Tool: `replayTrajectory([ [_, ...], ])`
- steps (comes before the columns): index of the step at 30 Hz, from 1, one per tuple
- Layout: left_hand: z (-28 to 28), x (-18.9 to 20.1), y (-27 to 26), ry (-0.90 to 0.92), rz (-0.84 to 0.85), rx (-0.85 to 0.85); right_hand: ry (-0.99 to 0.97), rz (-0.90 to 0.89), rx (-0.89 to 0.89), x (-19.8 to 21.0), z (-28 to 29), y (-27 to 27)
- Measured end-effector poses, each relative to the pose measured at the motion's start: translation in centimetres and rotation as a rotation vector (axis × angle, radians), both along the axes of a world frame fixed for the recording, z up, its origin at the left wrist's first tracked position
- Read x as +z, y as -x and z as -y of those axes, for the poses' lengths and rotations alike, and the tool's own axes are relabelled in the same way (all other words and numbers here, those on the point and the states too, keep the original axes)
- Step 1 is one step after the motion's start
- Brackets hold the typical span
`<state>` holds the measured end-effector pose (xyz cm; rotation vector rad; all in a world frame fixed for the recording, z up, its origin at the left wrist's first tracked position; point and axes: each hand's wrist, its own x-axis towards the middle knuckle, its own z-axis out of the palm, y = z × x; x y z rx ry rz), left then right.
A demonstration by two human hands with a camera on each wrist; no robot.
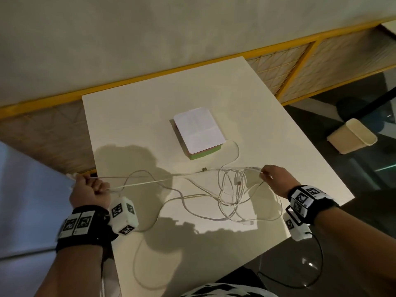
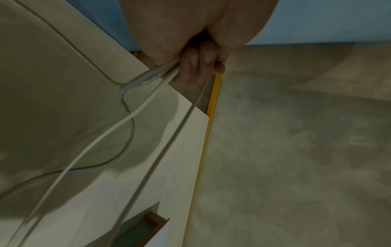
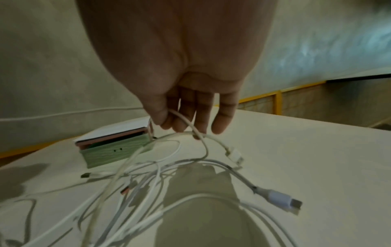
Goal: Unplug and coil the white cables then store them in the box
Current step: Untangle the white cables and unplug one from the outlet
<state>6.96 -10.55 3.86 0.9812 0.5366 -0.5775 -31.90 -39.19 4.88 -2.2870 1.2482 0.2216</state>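
Several white cables (image 1: 227,189) lie tangled on the white table (image 1: 150,116), with loose plugs (image 3: 283,200) showing. My left hand (image 1: 92,185) at the table's left edge is fisted around two strands (image 2: 135,113) stretched taut to the right. My right hand (image 1: 270,174) hovers over the tangle at the right and pinches a cable loop (image 3: 190,123) between thumb and fingers. The green box (image 1: 201,133) with a white lid sits closed behind the tangle; in the right wrist view the green box (image 3: 112,152) is just beyond the fingers.
A cream bin (image 1: 351,138) lies on the dark floor to the right of the table. A yellow-framed lattice railing (image 1: 300,52) runs behind the table. One cable strand (image 1: 137,264) hangs off the near table edge. A black wire (image 1: 317,266) trails from my right wristband.
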Motion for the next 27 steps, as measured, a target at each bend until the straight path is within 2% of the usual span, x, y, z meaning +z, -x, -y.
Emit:
replayTrajectory([
  [3, -0.4, -0.2, -0.2, -0.012, 0.038, 0.024, 0.067, 0.015, -0.055, 0.1, 0.4, -0.2],
  [7, -1.6, -1.2, -1.3, -0.003, 0.043, 0.013, 0.234, 0.111, -0.022, 0.8, 0.7, -0.1],
  [10, -2.1, -1.2, -1.6, -0.024, 0.067, 0.041, 0.219, 0.111, -0.071, 1.2, 1.3, 0.9],
  [17, -3.6, -2.1, -2.5, 0.031, 0.006, 0.091, 0.054, 0.277, -0.557, 0.9, 1.9, 4.2],
  [22, -3.3, -2.3, -2.6, 0.043, 0.019, 0.112, -0.169, 0.522, -0.836, 0.4, 2.3, 5.2],
  [24, -3.0, -2.5, -2.8, 0.024, 0.021, 0.118, -0.15, 0.47, -0.784, 0.4, 2.5, 5.3],
  [27, -2.8, -2.7, -2.9, 0.02, 0.016, 0.135, -0.076, 0.276, -0.611, 0.8, 2.9, 5.2],
])
